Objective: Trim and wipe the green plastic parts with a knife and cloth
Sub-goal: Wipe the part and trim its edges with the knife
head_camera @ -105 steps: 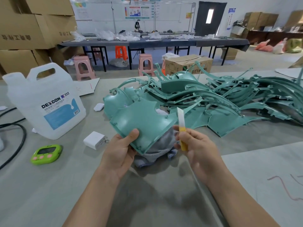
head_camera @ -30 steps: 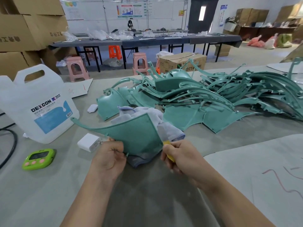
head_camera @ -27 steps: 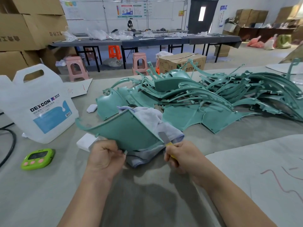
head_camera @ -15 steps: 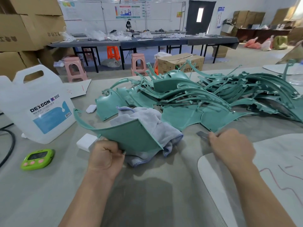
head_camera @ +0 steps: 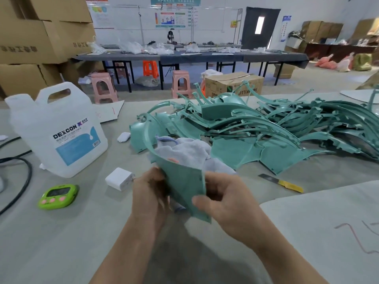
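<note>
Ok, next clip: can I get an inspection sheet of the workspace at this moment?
Surface: grey table, pale sheet at right.
Job's things: held green part, grey cloth bunched against its inner side; knife lying on the table, in neither hand; pile of green parts behind.
Clutter: white jug, green timer, white adapter.
Hands: left hand and right hand both grip the held green part.
Cables: black cables at left edge.
Surroundings: cardboard boxes, stools, long tables.

Cloth — half behind green part
</note>
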A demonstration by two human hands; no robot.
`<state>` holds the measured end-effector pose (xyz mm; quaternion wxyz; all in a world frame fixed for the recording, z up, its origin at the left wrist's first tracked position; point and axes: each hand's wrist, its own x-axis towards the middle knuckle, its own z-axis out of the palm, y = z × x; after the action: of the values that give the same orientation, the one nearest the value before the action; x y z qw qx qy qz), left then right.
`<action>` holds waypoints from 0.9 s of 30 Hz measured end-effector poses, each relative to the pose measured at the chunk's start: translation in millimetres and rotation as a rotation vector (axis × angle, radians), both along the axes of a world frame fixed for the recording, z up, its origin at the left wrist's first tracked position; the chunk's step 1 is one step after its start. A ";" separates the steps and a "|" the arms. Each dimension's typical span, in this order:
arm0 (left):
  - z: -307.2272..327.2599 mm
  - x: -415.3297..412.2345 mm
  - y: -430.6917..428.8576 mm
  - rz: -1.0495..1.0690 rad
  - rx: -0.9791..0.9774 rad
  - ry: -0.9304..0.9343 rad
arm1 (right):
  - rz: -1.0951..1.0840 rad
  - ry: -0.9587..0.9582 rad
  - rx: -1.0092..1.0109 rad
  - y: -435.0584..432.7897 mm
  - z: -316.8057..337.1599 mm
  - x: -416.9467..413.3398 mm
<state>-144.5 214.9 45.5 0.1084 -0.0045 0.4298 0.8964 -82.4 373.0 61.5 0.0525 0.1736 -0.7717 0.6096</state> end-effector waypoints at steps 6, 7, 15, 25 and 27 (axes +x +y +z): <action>0.8 -6.0 9.0 0.277 -0.387 0.252 | -0.656 0.538 0.488 -14.9 -10.9 2.4; 2.1 -4.9 9.7 0.224 -0.259 0.178 | -0.623 0.597 0.550 -18.2 -10.7 3.1; -7.9 -25.2 -27.0 0.039 -0.100 -0.218 | -0.500 0.115 0.381 -18.7 -12.5 -31.7; -13.7 -42.7 -85.6 0.068 -0.105 -0.171 | -0.521 -0.158 0.346 -5.6 -34.4 -116.8; -16.1 -44.3 -89.7 0.080 -0.112 -0.181 | -0.620 -0.127 0.094 -0.5 -21.1 -119.5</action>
<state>-188.8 125.3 29.4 0.1103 -0.1089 0.4672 0.8705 -201.9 372.5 40.4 0.1793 -0.1058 -0.8170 0.5378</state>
